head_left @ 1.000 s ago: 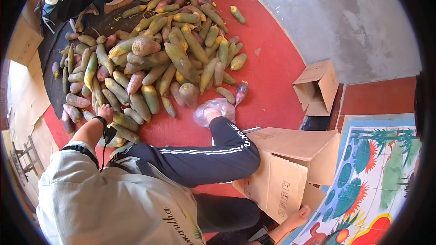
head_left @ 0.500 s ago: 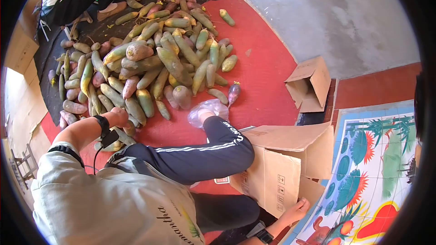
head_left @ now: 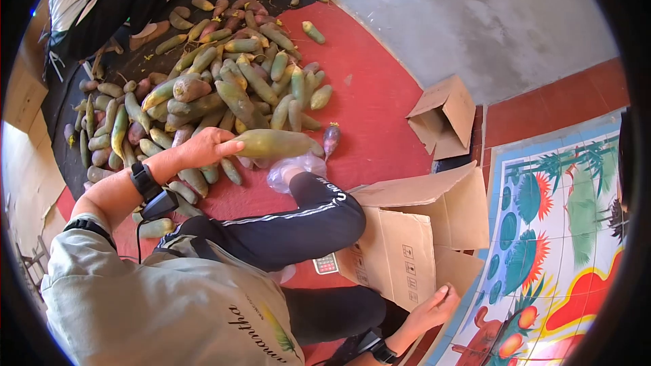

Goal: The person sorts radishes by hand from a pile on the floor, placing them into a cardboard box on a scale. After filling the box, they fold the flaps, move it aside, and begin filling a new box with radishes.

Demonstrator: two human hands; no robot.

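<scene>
At the near edge of the heap, the left hand (head_left: 203,148) is closed around one end of a long vegetable (head_left: 274,142). It is held level just above the red mat (head_left: 380,108). The vegetable is thick, green fading to yellow, with a tapered far tip.

The mat spreads under a broad pile of vegetables (head_left: 203,88), green, yellow and purple, filling the far left. To the right, a painted tile floor (head_left: 556,230) shows palms and fruit. An open cardboard box (head_left: 397,257) stands near right. The right hand (head_left: 434,306) rests on its near corner with fingers spread, gripping nothing. The person's raised knee (head_left: 325,220) lies between the hands. A smaller box (head_left: 444,115) lies tipped farther right. A plastic-bagged foot (head_left: 288,168) sits just under the vegetable.

Handling symbols are printed on the box. The lettering on the trousers and shirt is only partly readable.
</scene>
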